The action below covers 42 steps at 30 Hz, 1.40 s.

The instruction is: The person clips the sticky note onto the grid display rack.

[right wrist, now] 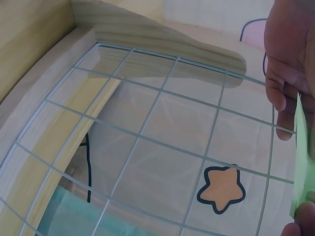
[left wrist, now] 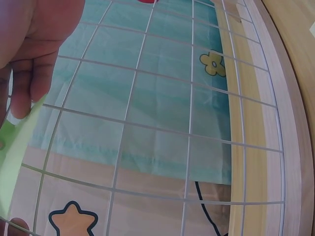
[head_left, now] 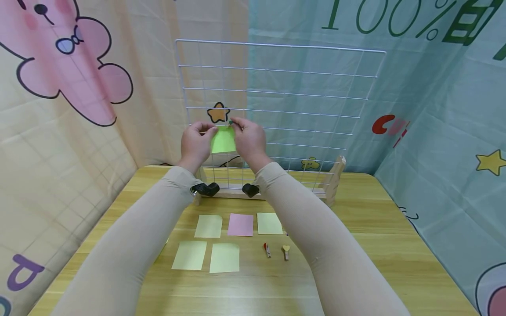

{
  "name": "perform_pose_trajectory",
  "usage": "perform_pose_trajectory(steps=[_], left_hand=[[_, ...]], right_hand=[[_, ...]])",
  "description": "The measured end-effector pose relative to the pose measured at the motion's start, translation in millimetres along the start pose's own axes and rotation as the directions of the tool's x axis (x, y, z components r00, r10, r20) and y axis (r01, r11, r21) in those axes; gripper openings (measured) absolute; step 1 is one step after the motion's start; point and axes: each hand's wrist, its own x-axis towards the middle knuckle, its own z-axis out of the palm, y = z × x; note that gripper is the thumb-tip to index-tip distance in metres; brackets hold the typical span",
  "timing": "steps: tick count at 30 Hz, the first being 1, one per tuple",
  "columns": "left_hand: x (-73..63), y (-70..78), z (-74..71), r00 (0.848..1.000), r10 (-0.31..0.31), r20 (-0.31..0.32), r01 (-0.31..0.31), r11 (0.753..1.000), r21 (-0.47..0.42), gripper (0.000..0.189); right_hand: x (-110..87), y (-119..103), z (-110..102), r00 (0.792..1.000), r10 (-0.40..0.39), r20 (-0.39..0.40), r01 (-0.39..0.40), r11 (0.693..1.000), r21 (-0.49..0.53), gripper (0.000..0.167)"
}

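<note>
A bright green sticky note [head_left: 223, 140] is held up against the white wire grid [head_left: 308, 129]. My left hand [head_left: 197, 142] pinches its upper left corner between thumb and forefinger. At its upper right corner, my right hand [head_left: 250, 138] pinches a small green-topped clothespin [head_left: 231, 122], mostly hidden by the fingers. In the left wrist view the note [left wrist: 17, 157] shows edge-on below the fingers. The right wrist view has the note [right wrist: 301, 157] at the right edge, beside my right hand [right wrist: 290, 59].
On the wooden table [head_left: 356, 245] lie several pale yellow-green notes [head_left: 224, 258] and a pink note [head_left: 240, 225]. A red-topped clothespin [head_left: 267, 250] and a yellow heart-topped clothespin [head_left: 286, 252] lie right of them. A wooden base [head_left: 335, 180] supports the grid; printed curtains [head_left: 435, 131] surround the table.
</note>
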Motion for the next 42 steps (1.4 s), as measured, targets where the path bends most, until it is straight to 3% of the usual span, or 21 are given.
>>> perform_pose_trajectory(steps=[13, 42], left_hand=[[0.0, -0.5, -1.2, 1.0, 0.021, -0.002, -0.021, 1.0, 0.005, 0.023], [-0.1, 0.0, -2.3, 1.0, 0.006, 0.004, -0.006, 1.0, 0.003, 0.024]], right_hand=[[4.2, -2.3, -4.0, 0.996, 0.054, 0.068, -0.063, 0.989, 0.136, 0.026], [8.4, -10.9, -0.9, 0.994, 0.067, 0.088, -0.061, 0.996, -0.067, 0.034]])
